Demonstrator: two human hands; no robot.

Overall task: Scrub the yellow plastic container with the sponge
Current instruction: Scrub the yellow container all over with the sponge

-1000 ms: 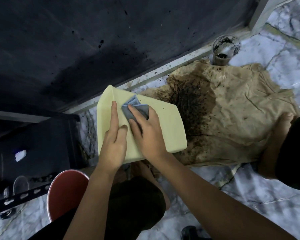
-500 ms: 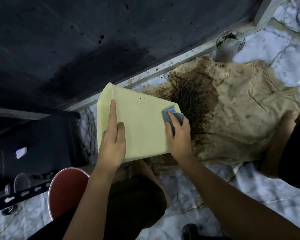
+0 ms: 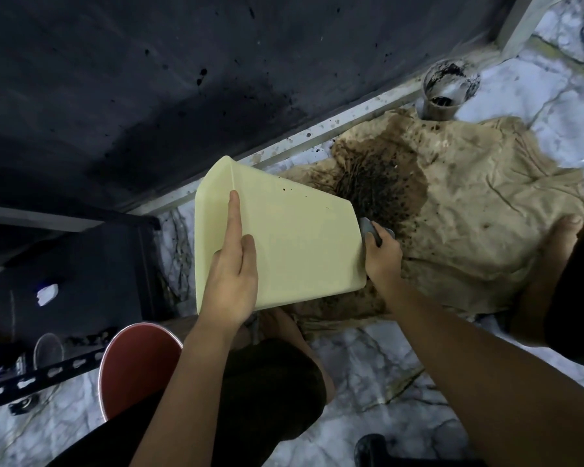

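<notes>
The pale yellow plastic container (image 3: 294,241) lies tilted on its side, one broad flat wall facing up with a few dark specks on it. My left hand (image 3: 233,264) presses flat on that wall near its left part, index finger stretched toward the rim. My right hand (image 3: 383,256) grips a small grey-blue sponge (image 3: 368,227) against the container's right edge, partly behind it. Most of the sponge is hidden by my fingers and the container.
A stained beige cloth (image 3: 479,210) with a heap of dark wet grounds (image 3: 381,190) lies on the marble floor. A dirty metal cup (image 3: 445,92) stands at the wall. A red bucket (image 3: 135,362) and black shelf (image 3: 81,274) are at left. My bare foot (image 3: 553,257) rests on the cloth.
My right hand has slid the sponge from the upper left of the container's wall across to its right edge and over it. The left hand has stayed put.
</notes>
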